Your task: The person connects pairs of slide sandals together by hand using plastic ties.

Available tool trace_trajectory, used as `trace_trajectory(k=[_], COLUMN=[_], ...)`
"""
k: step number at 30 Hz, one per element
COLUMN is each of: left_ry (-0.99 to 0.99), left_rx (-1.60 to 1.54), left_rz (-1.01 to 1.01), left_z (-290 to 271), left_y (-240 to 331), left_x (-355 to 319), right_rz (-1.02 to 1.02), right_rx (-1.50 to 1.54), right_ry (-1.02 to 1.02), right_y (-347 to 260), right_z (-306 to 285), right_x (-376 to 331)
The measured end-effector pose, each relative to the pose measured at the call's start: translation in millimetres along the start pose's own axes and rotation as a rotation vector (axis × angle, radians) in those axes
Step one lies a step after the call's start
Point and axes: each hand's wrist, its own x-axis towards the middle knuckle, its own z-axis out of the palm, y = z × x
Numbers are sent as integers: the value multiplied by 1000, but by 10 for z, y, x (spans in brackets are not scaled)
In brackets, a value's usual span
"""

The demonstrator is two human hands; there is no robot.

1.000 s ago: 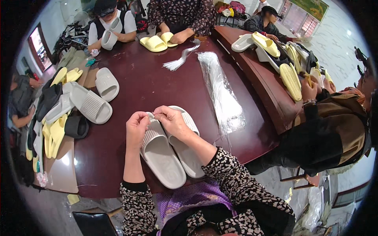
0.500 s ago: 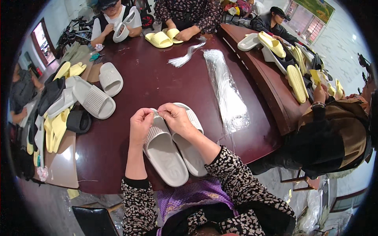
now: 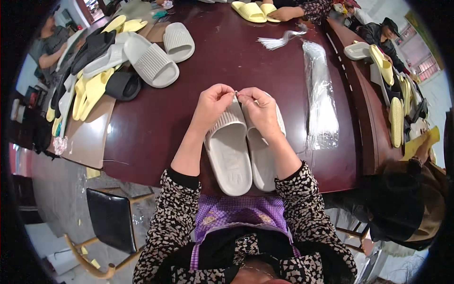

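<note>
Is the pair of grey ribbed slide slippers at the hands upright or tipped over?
Upright: the grey ribbed slide slippers show footbeds facing up and straps on top, on the glossy dark-red table.

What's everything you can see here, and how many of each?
Red table: one, dark red, middle
Brown table: one, brown, right
Near slippers: two, grey, red table's near edge
Far slippers: two, yellow, red table's far edge
Left slipper pile: several, grey, yellow, black, left side
Right slipper pile: several, grey, yellow, black, brown table
Strand bundle: one, white, red table's far right
Clear bag of strands: one, white inside, red table's right
Black chair: one, black, lower left
Co-workers: at least four, mostly dark clothes, around the tables
Apron: one, purple, on the person
Left hand: one, bare, pinched by near slippers' far end
Right hand: one, bare, pinched beside the left
</note>
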Motion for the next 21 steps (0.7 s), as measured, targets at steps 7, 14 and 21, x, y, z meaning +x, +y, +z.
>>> trace_trajectory(k=[7,14,21], left_ry=[11,39,132], left_rx=[-81,-49,4], left_rz=[10,38,115], left_z=[10,26,72], left_y=[-6,-23,-20], left_x=[-10,-11,-27], right_rz=[-53,-167,-84], right_rx=[-101,-269,-254], right_ry=[38,43,17], right_y=[-5,-60,-65], right_z=[0,-31,-31], right_x=[-13,-15,-22])
